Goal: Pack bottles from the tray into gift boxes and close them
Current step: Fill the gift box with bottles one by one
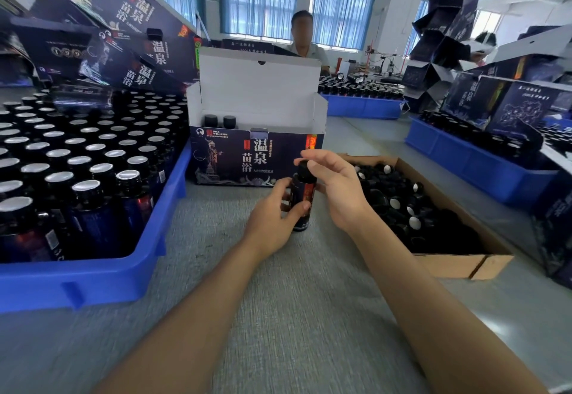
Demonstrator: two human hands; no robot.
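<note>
A dark bottle (pixel 302 198) stands on the grey table in front of me. My left hand (pixel 274 215) grips its body from the left. My right hand (pixel 334 186) pinches the black cap (pixel 305 168) on its top. Behind it an open gift box (pixel 257 158), dark blue with a white raised lid, holds two capped bottles (pixel 220 121) at its left end. The blue tray (pixel 93 282) at my left is filled with several foil-sealed bottles (pixel 89 186).
A cardboard box (pixel 458 265) of loose black caps lies to the right. More blue trays (pixel 483 161) with bottles stand at the right and back. Stacked gift boxes (pixel 130 22) lean at the back left. A person (pixel 305 41) sits across the table.
</note>
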